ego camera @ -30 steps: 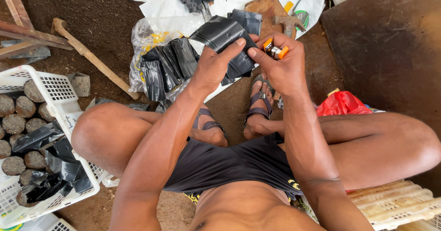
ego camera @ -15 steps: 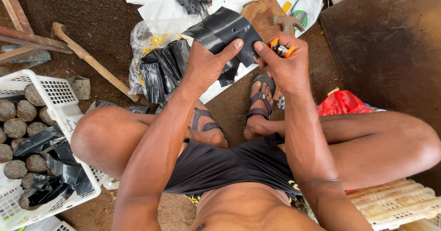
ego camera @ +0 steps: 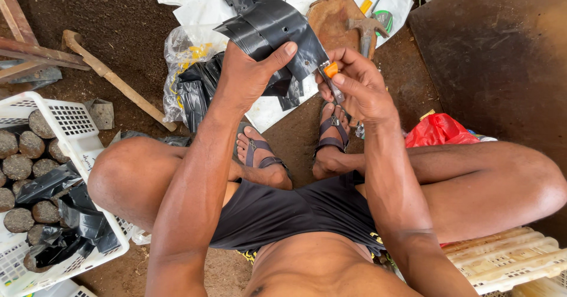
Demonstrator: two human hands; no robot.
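Gripping a stack of black plastic sheets (ego camera: 273,28) with the left hand (ego camera: 245,75), thumb pressed across the top sheet, fingers hidden behind. Clenched in the right hand (ego camera: 357,87), a small tool with an orange tip (ego camera: 331,75), touching the right edge of the sheets. Held up above the sandalled feet (ego camera: 295,149), over a white cloth (ego camera: 277,105) on the dirt. Beyond the sheets, a hammer (ego camera: 366,28) lying on a brown board (ego camera: 333,16). Left of the sheets, a clear bag of more black plastic (ego camera: 192,81), then a wooden handle (ego camera: 112,78). Further left and nearer, a white crate (ego camera: 71,119) holding round soil plugs (ego camera: 18,167) and black bags. Right of the sheets, well apart, a red bag (ego camera: 437,131) beside the right knee.
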